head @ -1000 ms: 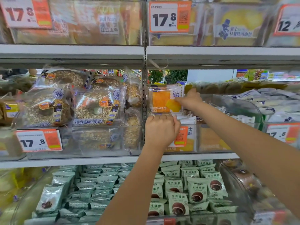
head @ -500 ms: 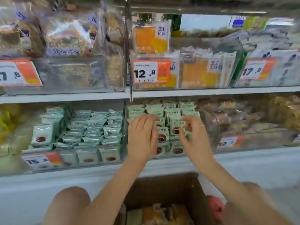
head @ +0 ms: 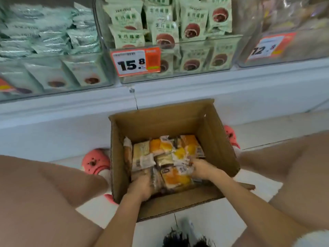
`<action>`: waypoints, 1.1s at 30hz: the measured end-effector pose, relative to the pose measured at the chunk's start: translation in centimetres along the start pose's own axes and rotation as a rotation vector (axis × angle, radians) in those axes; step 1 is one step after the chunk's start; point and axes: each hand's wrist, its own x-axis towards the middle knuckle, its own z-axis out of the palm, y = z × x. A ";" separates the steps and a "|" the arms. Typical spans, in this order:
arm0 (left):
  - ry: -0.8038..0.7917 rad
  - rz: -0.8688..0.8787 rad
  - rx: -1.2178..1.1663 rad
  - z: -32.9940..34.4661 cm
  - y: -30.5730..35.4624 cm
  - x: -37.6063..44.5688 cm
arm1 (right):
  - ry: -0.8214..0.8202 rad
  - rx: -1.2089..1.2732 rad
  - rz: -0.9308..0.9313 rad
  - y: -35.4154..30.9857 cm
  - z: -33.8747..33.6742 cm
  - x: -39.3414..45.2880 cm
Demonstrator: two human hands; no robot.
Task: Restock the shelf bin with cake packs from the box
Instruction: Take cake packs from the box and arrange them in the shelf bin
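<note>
both hands have dropped from the shelf into the box (head: 219, 139) on the floor between the person's knees, where the packs (head: 160, 154) lie heaped. the left hand (head: 142, 187) has its fingers curled round the near edge of a bundle, and the right hand (head: 201, 168) grips an orange-fronted pack (head: 175, 177), so this looks like the pick-up step. next they'd need to lift the bundle clear and carry it up to a bin not in view here.

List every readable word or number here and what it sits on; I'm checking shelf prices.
"15.8": orange-and-white price tag on the clear bin of green packs.
"12." then a blurred digit: orange price tag at right.
Chinese print on green packs and boxed cake packs: too blurred.
</note>
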 end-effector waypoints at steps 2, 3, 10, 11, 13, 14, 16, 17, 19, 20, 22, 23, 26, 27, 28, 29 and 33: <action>-0.035 -0.018 0.032 0.5 -0.6 0.1 | -0.145 -0.046 0.057 0.4 1.1 0.1; -0.035 -0.032 0.020 0.6 -1.1 0.3 | -0.187 -0.082 0.086 0.1 1.2 0.3; -0.035 -0.086 -0.043 0.4 -2.7 1.4 | -0.266 -0.156 0.161 -1.1 1.5 5.3; -0.043 -0.077 -0.037 0.5 -2.4 1.3 | -0.236 -0.113 0.191 -1.1 1.8 5.8; -0.060 -0.051 -0.026 0.6 -1.8 1.3 | -0.145 0.001 0.241 -0.8 2.8 6.8; -0.071 -0.043 -0.029 0.8 -1.6 1.3 | -0.100 0.076 0.267 -0.4 3.4 7.4; -0.089 -0.036 -0.020 0.9 -1.3 1.2 | -0.034 0.236 0.303 0.1 4.6 8.2; -0.095 -0.040 -0.007 1.1 -1.3 1.3 | -0.021 0.303 0.318 0.4 5.3 8.6; -0.101 -0.039 0.018 1.3 -1.2 1.2 | -0.016 0.406 0.337 0.7 6.1 8.7; -0.103 -0.037 0.023 1.4 -1.1 1.3 | -0.014 0.441 0.350 0.7 6.2 8.5; -0.097 -0.033 0.018 1.6 -0.8 1.5 | -0.017 0.487 0.373 0.4 5.9 8.0; -0.091 -0.032 0.006 1.7 -0.8 1.6 | -0.038 0.517 0.377 0.5 5.8 7.9; -0.101 -0.056 -0.087 1.8 -1.3 1.6 | -0.143 0.635 0.352 0.9 5.3 7.6; -0.109 -0.082 -0.130 1.8 -1.5 1.6 | -0.164 0.703 0.341 1.1 5.1 7.5; -0.111 -0.112 -0.182 1.8 -1.7 1.6 | -0.175 0.804 0.326 1.3 4.9 7.4; -0.110 -0.151 -0.249 1.6 -1.8 1.7 | -0.173 0.925 0.315 1.4 4.5 7.2; -0.184 -0.335 -0.804 0.1 -0.8 1.3 | -0.174 1.271 0.186 1.2 2.2 5.5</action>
